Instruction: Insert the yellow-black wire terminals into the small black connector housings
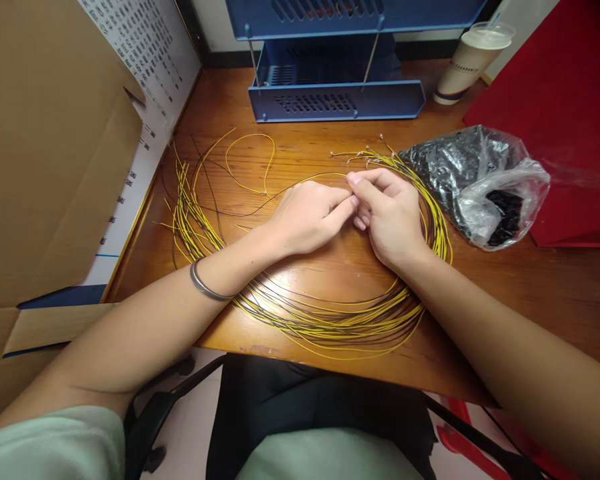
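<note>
A large loose coil of yellow and black wires curves over the wooden table, passing beneath both forearms. Small pale tips show at its upper right end. My left hand is closed, thumb and fingers pinched around a thin wire above the middle of the coil. Touching it, my right hand pinches the same wire between thumb and index finger. The wire's end between the fingertips is hidden. A single yellow wire loop lies left of the hands. Beside the coil's right edge is a clear plastic bag with black contents.
A blue rack stands at the back of the wooden table. Behind the bag are a paper cup with a lid and straw, and a red object. Cardboard rises on the left, near a printed sheet.
</note>
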`<action>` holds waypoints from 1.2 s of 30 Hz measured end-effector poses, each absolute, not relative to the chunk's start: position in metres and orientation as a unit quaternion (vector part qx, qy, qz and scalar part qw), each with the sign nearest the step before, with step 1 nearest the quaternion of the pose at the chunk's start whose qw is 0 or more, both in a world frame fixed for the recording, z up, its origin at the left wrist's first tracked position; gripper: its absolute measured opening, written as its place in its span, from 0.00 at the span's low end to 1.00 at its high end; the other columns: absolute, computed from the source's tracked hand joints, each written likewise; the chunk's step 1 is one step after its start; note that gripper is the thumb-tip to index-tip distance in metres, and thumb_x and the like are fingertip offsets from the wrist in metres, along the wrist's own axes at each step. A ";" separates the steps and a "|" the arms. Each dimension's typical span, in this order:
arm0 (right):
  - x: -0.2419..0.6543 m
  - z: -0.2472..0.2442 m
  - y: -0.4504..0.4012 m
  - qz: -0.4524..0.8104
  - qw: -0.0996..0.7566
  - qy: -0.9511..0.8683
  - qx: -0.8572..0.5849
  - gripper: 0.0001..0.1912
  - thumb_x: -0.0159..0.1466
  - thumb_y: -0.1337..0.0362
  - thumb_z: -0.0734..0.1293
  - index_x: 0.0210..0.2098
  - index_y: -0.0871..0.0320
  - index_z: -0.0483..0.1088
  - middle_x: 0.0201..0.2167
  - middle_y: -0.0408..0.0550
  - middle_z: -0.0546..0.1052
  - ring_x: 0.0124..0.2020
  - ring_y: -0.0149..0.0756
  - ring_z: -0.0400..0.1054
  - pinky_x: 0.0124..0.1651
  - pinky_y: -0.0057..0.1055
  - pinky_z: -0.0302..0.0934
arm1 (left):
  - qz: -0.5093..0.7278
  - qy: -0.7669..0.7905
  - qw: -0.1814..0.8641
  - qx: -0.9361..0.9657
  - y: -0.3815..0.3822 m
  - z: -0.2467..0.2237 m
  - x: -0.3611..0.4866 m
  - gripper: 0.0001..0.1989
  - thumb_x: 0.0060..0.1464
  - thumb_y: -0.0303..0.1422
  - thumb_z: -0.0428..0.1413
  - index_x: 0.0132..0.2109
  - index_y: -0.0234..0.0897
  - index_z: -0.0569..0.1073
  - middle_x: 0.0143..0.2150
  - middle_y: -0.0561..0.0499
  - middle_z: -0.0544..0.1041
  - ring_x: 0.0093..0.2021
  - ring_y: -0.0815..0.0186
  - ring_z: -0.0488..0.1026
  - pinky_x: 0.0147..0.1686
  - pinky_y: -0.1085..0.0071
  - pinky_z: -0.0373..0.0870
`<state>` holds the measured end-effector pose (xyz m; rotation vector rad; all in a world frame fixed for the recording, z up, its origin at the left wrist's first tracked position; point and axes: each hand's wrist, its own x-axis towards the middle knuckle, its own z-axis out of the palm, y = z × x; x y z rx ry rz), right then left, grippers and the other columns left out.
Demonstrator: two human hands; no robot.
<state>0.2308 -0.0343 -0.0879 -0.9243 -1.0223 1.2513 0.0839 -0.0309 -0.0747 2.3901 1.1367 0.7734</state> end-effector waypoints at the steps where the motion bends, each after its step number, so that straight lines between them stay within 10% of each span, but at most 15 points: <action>1: 0.231 -0.088 -0.034 0.539 0.597 -0.440 -0.399 0.12 0.57 0.61 0.78 0.27 0.57 0.72 0.16 0.33 0.62 0.14 0.20 0.51 0.15 0.22 0.48 | 0.276 0.404 0.191 0.851 -0.031 -0.075 0.084 0.21 0.69 0.35 0.47 0.37 0.39 0.84 0.35 0.52 0.86 0.32 0.66 0.79 0.38 0.70 0.69; 36: 0.232 -0.094 -0.033 0.508 0.599 -0.465 -0.409 0.15 0.61 0.53 0.77 0.32 0.54 0.69 0.19 0.34 0.63 0.16 0.22 0.52 0.16 0.24 0.49 | 0.261 0.417 0.196 0.848 -0.032 -0.072 0.085 0.22 0.69 0.38 0.47 0.37 0.39 0.84 0.34 0.51 0.85 0.32 0.65 0.79 0.37 0.70 0.69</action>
